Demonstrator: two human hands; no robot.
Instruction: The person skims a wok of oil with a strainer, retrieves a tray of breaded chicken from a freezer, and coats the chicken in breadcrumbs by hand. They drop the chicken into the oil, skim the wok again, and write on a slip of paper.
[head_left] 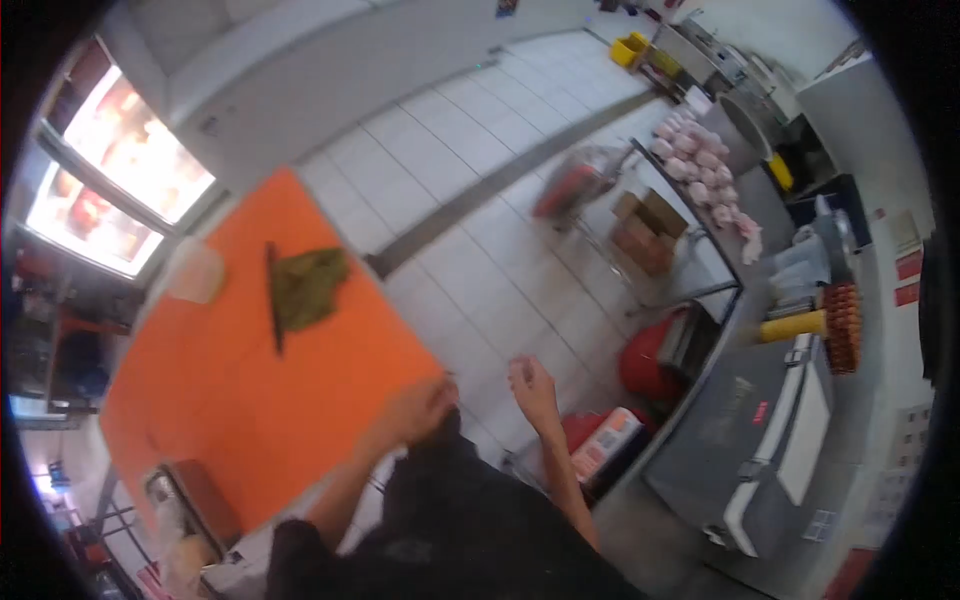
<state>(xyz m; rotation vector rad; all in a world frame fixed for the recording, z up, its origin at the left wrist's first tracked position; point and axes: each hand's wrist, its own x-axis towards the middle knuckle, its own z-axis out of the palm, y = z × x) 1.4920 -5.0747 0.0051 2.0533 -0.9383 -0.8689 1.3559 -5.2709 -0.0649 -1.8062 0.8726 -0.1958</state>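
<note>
My left hand point(425, 408) is near the right corner of the orange tabletop point(230, 400), its fingers blurred and partly hidden. To its right, my right hand point(532, 382) is raised over the tiled floor with its fingers curled in; nothing shows in it. Farther back on the orange surface lies a crumpled olive-green cloth point(315, 287). Beside the cloth is a long, thin dark object point(273, 298), too blurred to name. A pale, rounded container point(197, 270) sits at the far left edge, and a metal box point(205, 505) stands at the near left corner.
On the right counter are a big grey cooler point(725, 425), stacked egg trays point(842, 325) and a heap of pale pink wrapped balls point(690, 165). Under it are a cardboard box point(645, 235) and a red container point(655, 355). A lit display fridge point(140, 150) stands at left.
</note>
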